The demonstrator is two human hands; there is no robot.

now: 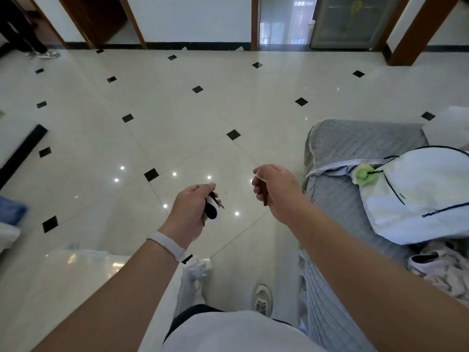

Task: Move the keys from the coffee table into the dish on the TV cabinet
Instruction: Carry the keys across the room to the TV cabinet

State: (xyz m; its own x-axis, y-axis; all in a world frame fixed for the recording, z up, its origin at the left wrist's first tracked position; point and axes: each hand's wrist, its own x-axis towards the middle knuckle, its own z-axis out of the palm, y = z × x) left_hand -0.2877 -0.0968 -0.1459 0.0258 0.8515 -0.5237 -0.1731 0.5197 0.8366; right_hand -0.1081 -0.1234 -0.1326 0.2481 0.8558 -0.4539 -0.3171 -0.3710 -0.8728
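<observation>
My left hand is closed around a bunch of keys with a black-and-white oval fob; a metal key tip sticks out to the right. My right hand is closed on a small dark brown oblong object, with a pale tag at the thumb. Both hands are held out over the tiled floor, at waist height, about a hand's width apart. Neither the coffee table nor the TV cabinet with its dish can be identified in view.
A sofa with a grey quilted cover stands on the right, with a white bag and clothes on it. A glossy white surface lies at the lower left. Another person's legs stand at the far left. Doorways line the back wall.
</observation>
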